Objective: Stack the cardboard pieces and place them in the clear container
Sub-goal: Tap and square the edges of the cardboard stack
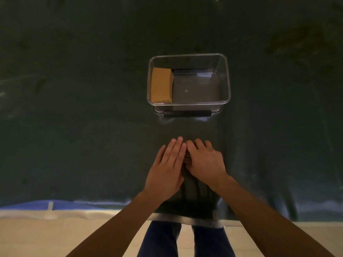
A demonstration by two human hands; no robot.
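A clear plastic container [225, 78] stands on the dark table, straight ahead of me. A stack of brown cardboard pieces [161, 84] lies inside it against its left wall. Nearer to me, my left hand [168, 167] and my right hand [206, 162] press together from both sides on a small stack of cardboard pieces [187, 157]. Only a thin sliver of that stack's edges shows between my fingers; the remainder is hidden under my hands.
A dark green sheet [74, 108] covers the table. Its front edge [111, 204] runs below my wrists, with pale floor [55, 236] and my legs [185, 240] beyond it. A dark lid or base [186, 114] shows at the container's near side.
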